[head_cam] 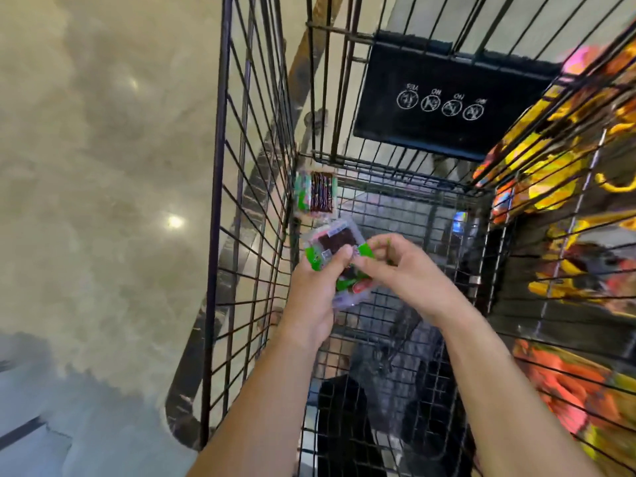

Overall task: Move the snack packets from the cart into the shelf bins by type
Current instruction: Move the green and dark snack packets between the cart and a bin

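The snack packets [339,242], clear wraps with green labels and dark contents, are held as a small stack above the cart's wire floor, close to its left wall; I cannot tell how many there are. The left hand [316,290] grips the stack from underneath, thumb curled over the top. The right hand [406,270] pinches a green corner of the top wrap between thumb and fingertips. A loose packet [315,196] of the same kind lies in the far left corner of the cart [254,201], below the black flap [447,98]. Bright orange and yellow shelf stock [550,160] shows through the cart's right wall.

My worry is that the slick wraps could slide apart on the way out, since the right hand has only a corner. One might drop back or snag on the wire. The corner packet could also be overlooked.
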Motion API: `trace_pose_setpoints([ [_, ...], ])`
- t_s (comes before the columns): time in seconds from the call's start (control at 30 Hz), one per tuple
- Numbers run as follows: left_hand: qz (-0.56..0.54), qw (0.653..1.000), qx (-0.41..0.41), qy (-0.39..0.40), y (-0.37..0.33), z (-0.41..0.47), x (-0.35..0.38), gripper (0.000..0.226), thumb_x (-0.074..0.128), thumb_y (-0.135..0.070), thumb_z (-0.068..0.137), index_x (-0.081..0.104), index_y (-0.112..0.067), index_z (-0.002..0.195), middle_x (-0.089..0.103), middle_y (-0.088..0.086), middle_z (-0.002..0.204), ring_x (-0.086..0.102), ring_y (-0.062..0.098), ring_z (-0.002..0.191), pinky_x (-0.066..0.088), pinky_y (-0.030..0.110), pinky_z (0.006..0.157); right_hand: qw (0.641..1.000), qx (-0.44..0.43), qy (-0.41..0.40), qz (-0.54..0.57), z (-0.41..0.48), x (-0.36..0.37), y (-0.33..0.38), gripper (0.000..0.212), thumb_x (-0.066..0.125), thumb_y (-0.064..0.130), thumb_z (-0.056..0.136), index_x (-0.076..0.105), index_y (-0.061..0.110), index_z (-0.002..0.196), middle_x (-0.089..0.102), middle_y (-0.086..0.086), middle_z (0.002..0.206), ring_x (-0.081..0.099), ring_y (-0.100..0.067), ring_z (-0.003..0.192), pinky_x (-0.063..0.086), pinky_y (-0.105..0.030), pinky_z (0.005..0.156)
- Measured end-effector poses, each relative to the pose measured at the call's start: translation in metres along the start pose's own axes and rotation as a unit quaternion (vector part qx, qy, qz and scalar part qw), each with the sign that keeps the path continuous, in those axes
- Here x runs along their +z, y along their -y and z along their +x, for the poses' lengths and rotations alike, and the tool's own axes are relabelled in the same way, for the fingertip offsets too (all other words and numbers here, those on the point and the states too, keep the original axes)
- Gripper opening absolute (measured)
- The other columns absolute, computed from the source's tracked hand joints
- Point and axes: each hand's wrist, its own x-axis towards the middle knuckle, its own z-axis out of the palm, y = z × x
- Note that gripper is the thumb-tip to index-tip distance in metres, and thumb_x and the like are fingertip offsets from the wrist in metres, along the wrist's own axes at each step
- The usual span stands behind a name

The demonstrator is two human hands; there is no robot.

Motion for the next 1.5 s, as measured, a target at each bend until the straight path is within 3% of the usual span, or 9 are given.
trace_pose_setpoints([
  [0.13,-0.035,0.996,-0.041,-0.067,0.023,0.013,-0.026,0.031,0.075,-0.020,0.097,0.068,-0.025,0.126,0.079,0.008,0.117,0.078,0.031,0.104,0.065,0.050,0.082,0.993,0.032,-0.115,-0.016,0.080,0.010,0.005,0.025,0.077,0.044,0.088,0.062,0.028,0.098,0.069,0.000,0.097,0.068,-0.014,0.089,0.057,-0.052,0.093],
  [0.3,-0.027,0.993,-0.036,-0.106,0.047,0.022,-0.042,0.035,0.074,-0.018,0.098,0.066,-0.023,0.131,0.076,0.013,0.124,0.073,0.037,0.114,0.058,0.062,0.097,0.974,0.072,-0.150,-0.153,0.159,0.057,0.012,0.079,0.071,0.063,0.087,0.052,0.004,0.135,0.060,-0.012,0.136,0.057,-0.028,0.119,0.048,-0.038,0.099],
  [0.43,-0.064,0.990,-0.040,-0.118,0.059,0.024,-0.045,0.036,0.072,-0.017,0.099,0.064,-0.026,0.133,0.075,0.015,0.125,0.074,0.039,0.110,0.065,0.054,0.076,0.947,0.093,-0.203,-0.231,0.183,0.086,0.008,0.092,0.073,0.066,0.082,0.042,0.004,0.142,0.047,-0.017,0.146,0.044,-0.037,0.134,0.042,-0.048,0.107],
  [0.63,-0.071,0.992,-0.025,-0.105,0.066,0.028,-0.053,0.036,0.069,-0.014,0.101,0.063,-0.026,0.135,0.072,0.020,0.127,0.072,0.044,0.112,0.061,0.039,0.060,0.939,0.093,-0.228,-0.240,0.193,0.101,0.007,0.085,0.083,0.053,0.079,0.043,0.006,0.137,0.053,-0.013,0.142,0.044,-0.034,0.132,0.039,-0.047,0.111],
  [0.8,-0.076,0.990,-0.027,-0.118,0.066,0.035,-0.057,0.032,0.071,-0.013,0.099,0.069,-0.031,0.126,0.076,0.016,0.121,0.075,0.041,0.108,0.065,0.055,0.075,0.946,0.068,-0.228,-0.221,0.191,0.098,0.008,0.062,0.084,0.034,0.083,0.049,0.011,0.128,0.058,-0.010,0.131,0.049,-0.032,0.125,0.042,-0.049,0.108],
  [0.97,-0.065,0.992,-0.022,-0.107,0.064,0.034,-0.061,0.034,0.070,-0.017,0.100,0.064,-0.025,0.133,0.076,0.015,0.122,0.078,0.034,0.102,0.065,0.044,0.071,0.947,0.067,-0.228,-0.217,0.189,0.101,0.010,0.063,0.083,0.029,0.083,0.046,0.014,0.132,0.050,-0.012,0.132,0.045,-0.031,0.126,0.042,-0.047,0.110],
  [1.2,-0.064,0.993,-0.008,-0.102,0.065,0.034,-0.062,0.034,0.068,-0.017,0.102,0.061,-0.020,0.135,0.074,0.019,0.124,0.077,0.037,0.104,0.065,0.045,0.071,0.952,0.064,-0.223,-0.200,0.189,0.100,0.009,0.062,0.085,0.025,0.082,0.047,0.013,0.129,0.058,-0.009,0.126,0.052,-0.031,0.122,0.044,-0.047,0.108],
  [1.33,-0.055,0.992,-0.023,-0.108,0.065,0.033,-0.060,0.032,0.069,-0.018,0.101,0.064,-0.025,0.132,0.076,0.014,0.122,0.076,0.036,0.108,0.062,0.061,0.088,0.948,0.088,-0.229,-0.201,0.190,0.100,0.011,0.068,0.086,0.024,0.080,0.046,0.010,0.133,0.057,-0.011,0.131,0.053,-0.032,0.125,0.045,-0.048,0.109],
  [1.5,-0.043,0.993,-0.017,-0.111,0.063,0.031,-0.061,0.025,0.070,-0.019,0.100,0.068,-0.030,0.122,0.078,0.010,0.116,0.079,0.030,0.100,0.066,0.051,0.081,0.941,0.112,-0.247,-0.204,0.192,0.105,0.012,0.072,0.088,0.019,0.076,0.044,0.010,0.133,0.041,-0.012,0.131,0.047,-0.031,0.122,0.045,-0.046,0.109],
])
